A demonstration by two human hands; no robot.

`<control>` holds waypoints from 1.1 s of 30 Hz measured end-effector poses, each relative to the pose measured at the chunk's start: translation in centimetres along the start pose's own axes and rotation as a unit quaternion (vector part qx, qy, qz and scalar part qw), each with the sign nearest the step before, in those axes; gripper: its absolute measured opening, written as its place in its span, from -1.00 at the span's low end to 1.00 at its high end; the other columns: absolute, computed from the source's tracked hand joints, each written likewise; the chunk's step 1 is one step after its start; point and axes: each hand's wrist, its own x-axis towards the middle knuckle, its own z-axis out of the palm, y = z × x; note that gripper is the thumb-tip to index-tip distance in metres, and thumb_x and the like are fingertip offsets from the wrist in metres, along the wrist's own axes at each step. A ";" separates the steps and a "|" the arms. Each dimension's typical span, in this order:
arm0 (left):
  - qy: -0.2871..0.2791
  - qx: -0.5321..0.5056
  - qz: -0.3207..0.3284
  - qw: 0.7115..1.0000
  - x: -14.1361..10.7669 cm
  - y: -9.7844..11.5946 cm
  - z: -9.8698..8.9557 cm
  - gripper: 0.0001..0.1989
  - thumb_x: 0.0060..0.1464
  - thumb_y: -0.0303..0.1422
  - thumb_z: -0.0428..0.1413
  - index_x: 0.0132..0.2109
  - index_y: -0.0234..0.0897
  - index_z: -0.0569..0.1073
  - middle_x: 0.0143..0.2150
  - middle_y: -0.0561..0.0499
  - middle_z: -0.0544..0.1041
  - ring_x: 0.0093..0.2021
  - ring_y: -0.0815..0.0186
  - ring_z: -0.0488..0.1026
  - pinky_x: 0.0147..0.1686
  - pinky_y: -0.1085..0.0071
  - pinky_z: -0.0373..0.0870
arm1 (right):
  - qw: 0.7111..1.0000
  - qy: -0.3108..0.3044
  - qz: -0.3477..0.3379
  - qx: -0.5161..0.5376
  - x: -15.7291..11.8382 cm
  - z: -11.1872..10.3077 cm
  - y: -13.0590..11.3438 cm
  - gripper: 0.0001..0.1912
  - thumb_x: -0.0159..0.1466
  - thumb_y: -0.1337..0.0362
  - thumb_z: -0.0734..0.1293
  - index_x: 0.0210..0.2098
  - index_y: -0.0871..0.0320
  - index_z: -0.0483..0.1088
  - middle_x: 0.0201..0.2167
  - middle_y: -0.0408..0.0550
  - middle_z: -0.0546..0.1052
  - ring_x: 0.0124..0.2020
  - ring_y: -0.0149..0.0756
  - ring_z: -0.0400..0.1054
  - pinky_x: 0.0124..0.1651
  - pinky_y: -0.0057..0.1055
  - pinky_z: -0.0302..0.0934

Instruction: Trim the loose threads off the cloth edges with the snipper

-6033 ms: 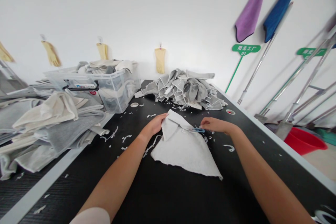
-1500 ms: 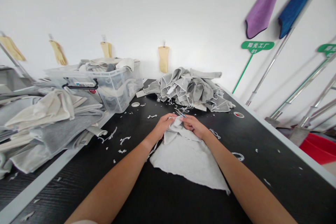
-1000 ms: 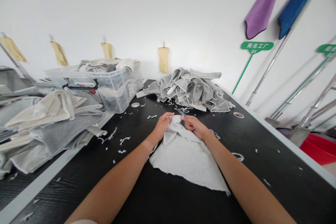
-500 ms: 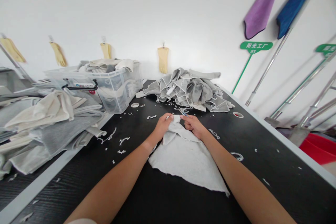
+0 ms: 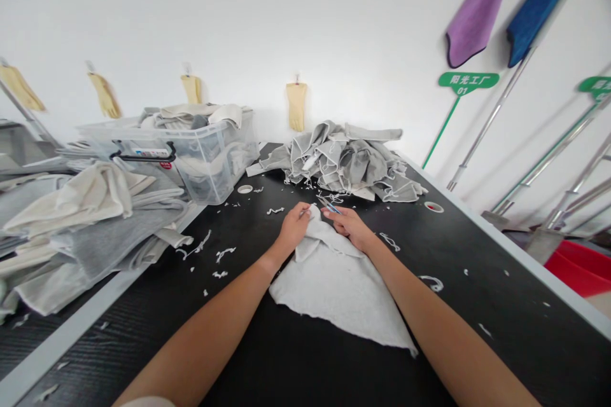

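A pale grey-white cloth (image 5: 341, 292) lies spread on the black table (image 5: 477, 261), its far end bunched and lifted a little. My left hand (image 5: 294, 222) pinches that far corner. Just to the right, my right hand (image 5: 347, 222) is closed on a small pair of blue-handled scissors (image 5: 330, 206), whose tips point up and left, close to the corner of the cloth. White thread scraps (image 5: 275, 211) are scattered around both hands.
Beyond my hands is a heap of grey cloths (image 5: 353, 159). A clear bin (image 5: 205, 162) full of cloths stands back left, with stacked cloths (image 5: 95, 222) before it. Two tape-like rings (image 5: 433, 207) sit on the table. Yellow gloves (image 5: 296, 105) hang on the wall.
My right hand has drawn slightly away from the cloth corner, and the scissors show more clearly. The corner in my left hand now looks more bunched. The view has shifted slightly.
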 end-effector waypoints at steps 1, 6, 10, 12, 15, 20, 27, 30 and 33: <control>-0.017 -0.020 0.001 1.000 0.1 0.1 0.0 -0.82 0.22 -0.34 0.07 -0.13 -0.21 0.57 -0.17 -0.01 0.61 -0.17 0.23 0.49 -0.06 0.36 0.36 | 1.000 -0.004 0.000 -0.004 -0.1 0.1 -0.1 -0.51 0.13 -0.02 0.55 -0.12 0.18 0.49 -0.69 -0.42 0.04 -0.67 -0.55 -0.24 -0.62 -0.48 -0.44; -0.088 -0.093 0.008 0.992 0.6 0.7 -0.2 -0.75 0.09 -0.40 0.06 -0.18 -0.25 0.63 -0.15 -0.03 0.65 -0.09 0.19 0.50 0.06 0.32 0.34 | 0.999 -0.045 -0.015 -0.001 -0.5 0.1 -0.4 -0.59 0.16 -0.01 0.54 -0.25 0.18 0.45 -0.67 -0.40 0.05 -0.65 -0.56 -0.21 -0.60 -0.48 -0.42; -0.104 -0.114 -0.028 0.988 0.4 1.4 -0.3 -0.75 0.01 -0.37 0.06 -0.25 -0.26 0.63 -0.20 -0.03 0.64 -0.12 0.19 0.48 0.01 0.32 0.34 | 0.998 -0.054 -0.005 0.016 -0.6 -0.1 -0.6 -0.60 0.18 0.03 0.53 -0.19 0.20 0.47 -0.66 -0.41 0.03 -0.64 -0.56 -0.25 -0.59 -0.48 -0.43; -0.110 -0.125 -0.046 0.985 0.2 1.7 -0.4 -0.78 0.01 -0.33 0.07 -0.29 -0.27 0.60 -0.27 0.00 0.60 -0.20 0.22 0.45 -0.09 0.36 0.33 | 0.998 -0.063 0.002 0.026 -0.6 -0.2 -0.6 -0.57 0.18 0.05 0.53 -0.11 0.22 0.48 -0.65 -0.42 0.01 -0.63 -0.56 -0.28 -0.59 -0.48 -0.44; -0.128 -0.151 -0.063 0.978 -0.1 1.9 -0.6 -0.83 0.02 -0.31 0.05 -0.37 -0.27 0.50 -0.40 0.06 0.49 -0.32 0.30 0.38 -0.23 0.41 0.28 | 0.996 -0.080 0.008 0.031 -0.7 -0.3 -0.7 -0.53 0.15 0.10 0.54 -0.03 0.22 0.50 -0.64 -0.42 0.02 -0.63 -0.56 -0.28 -0.59 -0.48 -0.45; -0.158 -0.201 -0.060 0.965 0.3 1.3 -0.1 -0.82 -0.01 -0.27 0.08 -0.48 -0.27 0.37 -0.40 0.06 0.46 -0.32 0.31 0.35 -0.23 0.40 0.26 | 0.994 -0.107 -0.002 0.014 -0.8 -0.1 -1.0 -0.54 0.14 0.11 0.55 -0.04 0.19 0.51 -0.60 -0.38 0.11 -0.62 -0.57 -0.25 -0.60 -0.47 -0.43; -0.162 -0.230 -0.092 0.955 -0.1 1.5 -0.2 -0.65 0.09 -0.08 0.19 -0.41 -0.27 0.38 -0.46 0.10 0.37 -0.40 0.36 0.27 -0.31 0.41 0.19 | 0.996 -0.091 -0.005 0.000 -0.6 0.0 -0.7 -0.58 0.14 0.03 0.56 -0.18 0.19 0.49 -0.62 -0.38 0.10 -0.63 -0.57 -0.24 -0.60 -0.45 -0.43; -0.168 -0.165 -0.057 0.970 -0.4 1.9 -0.6 -0.61 0.14 -0.02 0.19 -0.38 -0.27 0.40 -0.46 0.10 0.35 -0.40 0.37 0.26 -0.34 0.43 0.16 | 0.997 -0.078 0.000 0.010 -0.4 -0.1 -0.5 -0.59 0.13 0.00 0.56 -0.29 0.16 0.42 -0.65 -0.40 0.07 -0.65 -0.57 -0.26 -0.61 -0.46 -0.43; -0.140 -0.105 -0.019 0.984 -0.4 2.0 -0.8 -0.63 0.16 -0.03 0.19 -0.37 -0.27 0.45 -0.45 0.10 0.38 -0.38 0.36 0.28 -0.32 0.44 0.19 | 0.997 -0.065 0.002 0.031 -0.3 -0.2 -0.4 -0.58 0.14 0.01 0.55 -0.34 0.13 0.33 -0.67 -0.43 0.02 -0.66 -0.57 -0.27 -0.61 -0.48 -0.42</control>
